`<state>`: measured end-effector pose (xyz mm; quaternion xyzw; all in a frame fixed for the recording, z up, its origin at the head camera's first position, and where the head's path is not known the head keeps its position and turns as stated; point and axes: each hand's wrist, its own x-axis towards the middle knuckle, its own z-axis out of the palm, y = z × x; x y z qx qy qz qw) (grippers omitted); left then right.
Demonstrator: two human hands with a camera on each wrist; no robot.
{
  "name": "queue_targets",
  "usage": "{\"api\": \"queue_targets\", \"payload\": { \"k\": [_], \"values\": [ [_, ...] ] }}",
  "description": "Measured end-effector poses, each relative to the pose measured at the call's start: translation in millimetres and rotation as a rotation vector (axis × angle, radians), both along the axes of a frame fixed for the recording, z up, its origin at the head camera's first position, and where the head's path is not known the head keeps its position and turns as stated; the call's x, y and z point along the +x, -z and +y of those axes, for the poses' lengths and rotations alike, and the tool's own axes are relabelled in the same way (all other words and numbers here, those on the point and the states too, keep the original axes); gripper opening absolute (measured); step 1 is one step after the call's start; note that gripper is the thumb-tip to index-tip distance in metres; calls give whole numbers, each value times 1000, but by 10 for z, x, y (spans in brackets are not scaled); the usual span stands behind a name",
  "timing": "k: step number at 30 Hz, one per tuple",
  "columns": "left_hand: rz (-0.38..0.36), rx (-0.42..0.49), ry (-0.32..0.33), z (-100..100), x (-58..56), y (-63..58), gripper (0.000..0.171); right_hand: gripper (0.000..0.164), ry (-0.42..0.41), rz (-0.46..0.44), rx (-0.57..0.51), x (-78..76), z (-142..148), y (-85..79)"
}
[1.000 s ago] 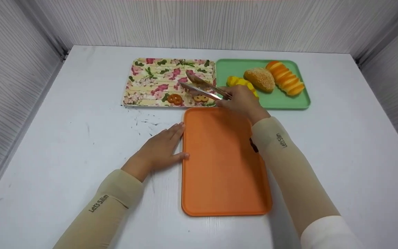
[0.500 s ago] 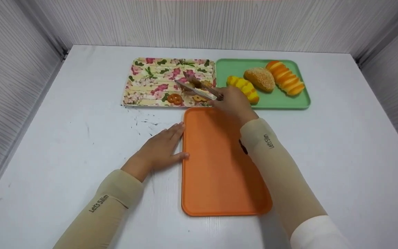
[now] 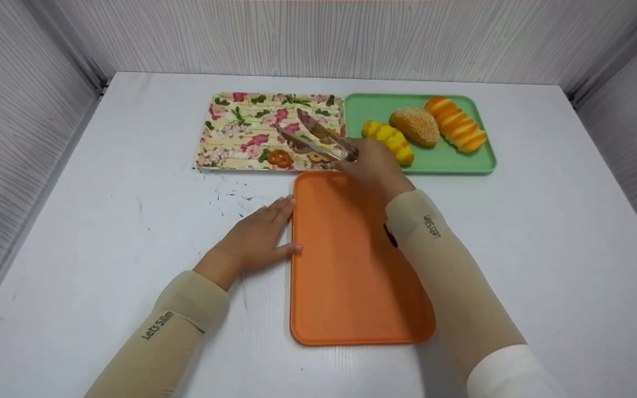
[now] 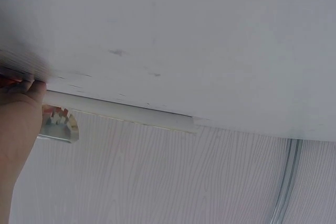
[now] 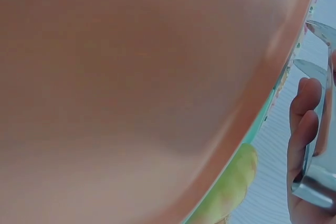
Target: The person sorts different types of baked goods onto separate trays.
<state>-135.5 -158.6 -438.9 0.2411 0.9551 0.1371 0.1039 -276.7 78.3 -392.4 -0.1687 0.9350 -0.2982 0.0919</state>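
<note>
My right hand (image 3: 372,166) holds metal tongs (image 3: 308,145) over the right part of the flower-patterned tray (image 3: 230,116), their tips spread apart. In the right wrist view the fingers curl around the tongs (image 5: 326,124). A pretzel (image 3: 280,158) lies on that tray's near edge. Another small cookie (image 3: 318,157) sits just below the tongs, and a brownish one (image 3: 329,135) shows partly between the arms. I see nothing clearly pinched by the tips. With fingers extended, my left hand (image 3: 255,237) touches the left edge of the orange tray (image 3: 351,276), its thumb on the rim.
At the back right, a green tray (image 3: 457,163) carries a yellow scored bread (image 3: 389,142), a sesame bun (image 3: 415,127) and an orange striped loaf (image 3: 455,124). Panelled walls (image 3: 329,38) close off the back and both sides of the white table (image 3: 103,221).
My right hand has shifted left with the tongs, uncovering the yellow bread. Since half a second ago the tong tips have spread wider. My left hand has stayed put.
</note>
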Motion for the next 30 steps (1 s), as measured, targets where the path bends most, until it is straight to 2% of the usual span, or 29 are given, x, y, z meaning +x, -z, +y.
{"api": "queue_targets", "payload": {
  "k": [5, 16, 21, 27, 30],
  "values": [
    [-6, 1, -8, 5, 8, -7, 90, 67, 39, 5, -40, 38, 3, -36],
    [-2, -10, -11, 6, -3, 8, 92, 66, 125, 95, -56, 110, 121, -110],
    [-17, -17, -21, 19, -3, -5, 93, 65, 175, 144, -73, 86, 306, -161],
    [-30, -20, -27, 19, 3, -19, 93, 55, 243, 180, -101, 16, 601, -188],
    [-32, -24, -22, 22, -2, -18, 93, 59, 293, 194, -109, -21, 779, -191]
  ]
}}
